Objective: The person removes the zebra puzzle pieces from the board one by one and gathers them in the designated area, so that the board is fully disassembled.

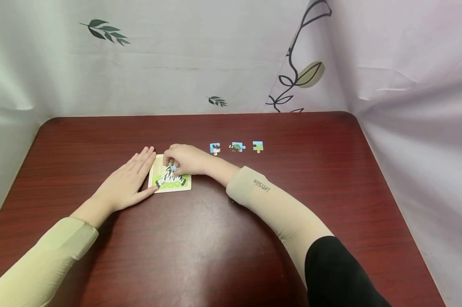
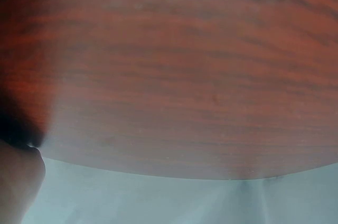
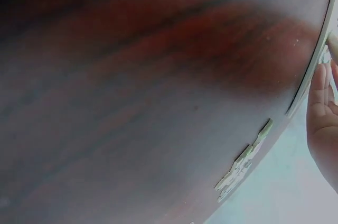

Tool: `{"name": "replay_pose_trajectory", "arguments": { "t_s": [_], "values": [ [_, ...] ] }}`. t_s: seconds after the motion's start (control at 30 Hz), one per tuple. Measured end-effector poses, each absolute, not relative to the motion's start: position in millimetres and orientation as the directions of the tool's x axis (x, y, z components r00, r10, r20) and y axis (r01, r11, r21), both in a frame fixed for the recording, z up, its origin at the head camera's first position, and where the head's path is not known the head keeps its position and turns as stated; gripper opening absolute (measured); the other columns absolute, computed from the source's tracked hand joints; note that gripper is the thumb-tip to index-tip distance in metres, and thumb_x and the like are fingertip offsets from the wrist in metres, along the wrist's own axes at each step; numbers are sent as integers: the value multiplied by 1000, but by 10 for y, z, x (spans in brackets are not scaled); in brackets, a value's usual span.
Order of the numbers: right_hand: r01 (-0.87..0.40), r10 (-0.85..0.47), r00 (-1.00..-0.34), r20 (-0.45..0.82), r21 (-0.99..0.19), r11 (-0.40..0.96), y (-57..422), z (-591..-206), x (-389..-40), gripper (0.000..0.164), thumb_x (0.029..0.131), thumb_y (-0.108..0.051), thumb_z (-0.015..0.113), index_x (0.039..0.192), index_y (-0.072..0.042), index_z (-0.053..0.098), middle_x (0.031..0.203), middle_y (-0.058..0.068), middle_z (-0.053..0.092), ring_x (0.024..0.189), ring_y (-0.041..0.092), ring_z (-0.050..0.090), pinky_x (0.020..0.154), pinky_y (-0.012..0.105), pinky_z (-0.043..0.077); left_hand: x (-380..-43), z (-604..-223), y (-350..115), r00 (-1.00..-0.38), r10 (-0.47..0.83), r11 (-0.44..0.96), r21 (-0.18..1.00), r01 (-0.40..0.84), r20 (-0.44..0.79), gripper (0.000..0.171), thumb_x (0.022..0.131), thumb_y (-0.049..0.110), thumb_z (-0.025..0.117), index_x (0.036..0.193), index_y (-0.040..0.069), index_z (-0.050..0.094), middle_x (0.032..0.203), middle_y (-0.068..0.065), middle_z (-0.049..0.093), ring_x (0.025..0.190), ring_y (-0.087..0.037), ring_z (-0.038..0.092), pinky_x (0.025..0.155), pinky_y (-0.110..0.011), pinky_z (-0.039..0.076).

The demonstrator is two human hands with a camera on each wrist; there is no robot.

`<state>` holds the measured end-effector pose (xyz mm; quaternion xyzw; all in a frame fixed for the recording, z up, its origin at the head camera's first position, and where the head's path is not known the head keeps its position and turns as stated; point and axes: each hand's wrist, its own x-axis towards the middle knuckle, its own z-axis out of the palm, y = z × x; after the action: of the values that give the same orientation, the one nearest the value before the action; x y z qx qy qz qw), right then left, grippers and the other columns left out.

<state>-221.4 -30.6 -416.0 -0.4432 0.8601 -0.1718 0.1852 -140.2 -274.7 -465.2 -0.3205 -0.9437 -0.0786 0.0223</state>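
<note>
A small square puzzle board (image 1: 189, 182) with a pale frame and a zebra picture on green lies on the table, left of centre. My left hand (image 1: 126, 183) is spread flat along its left side, fingers straight, with the thumb at the lower left corner. Over the board's upper part, my right hand (image 1: 186, 158) pinches a small puzzle piece (image 1: 174, 168) with blue on it; the fingers hide some of the picture. In the right wrist view the right hand (image 3: 323, 110) reaches over the board's edge (image 3: 311, 71).
Three loose puzzle pieces stand in a row right of the board: one with black and white stripes (image 1: 215, 148), one with dark green (image 1: 237, 147), one blue and green (image 1: 257, 146). The reddish-brown table (image 1: 200, 238) meets a pale patterned curtain (image 1: 169, 64) behind.
</note>
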Motion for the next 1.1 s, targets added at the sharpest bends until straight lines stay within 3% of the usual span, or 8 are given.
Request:
{"name": "replay_pose_trajectory", "arguments": {
  "t_s": [0.23,0.5,0.83,1.1],
  "values": [
    [-707,-826,-548,-133,-454,542,-279,-4178,-2196,29,95,-20,81,122,-15,70,107,0,60,88,8,56,88,23,49,-1396,-4648,-2751,-790,605,778,136,613,99,97,98,45,67,165,-8,22,173,-28,24,164,-41,23,139,-34,3],
    [-734,-836,-543,-85,-435,521,-261,-4175,-2181,25,94,-18,81,117,-18,70,112,-1,62,98,11,58,91,24,50,-1381,-4619,-2734,-791,604,779,137,612,99,95,98,43,68,165,-9,23,173,-29,25,163,-42,24,139,-36,5],
    [-676,-839,-544,-13,-585,447,-209,-4170,-2235,13,100,-8,69,109,-15,75,111,1,70,99,9,67,88,13,50,-1380,-4623,-2736,-791,605,781,127,612,92,95,98,43,68,165,-8,23,173,-29,25,162,-43,25,139,-35,4],
    [-617,-840,-542,-19,-670,413,-215,-4170,-2268,11,99,-7,72,107,-12,78,110,4,73,98,12,70,85,10,51,-1388,-4627,-2741,-791,605,780,134,611,84,95,99,43,68,165,-8,22,173,-28,24,163,-43,24,138,-33,2]
  ]
}}
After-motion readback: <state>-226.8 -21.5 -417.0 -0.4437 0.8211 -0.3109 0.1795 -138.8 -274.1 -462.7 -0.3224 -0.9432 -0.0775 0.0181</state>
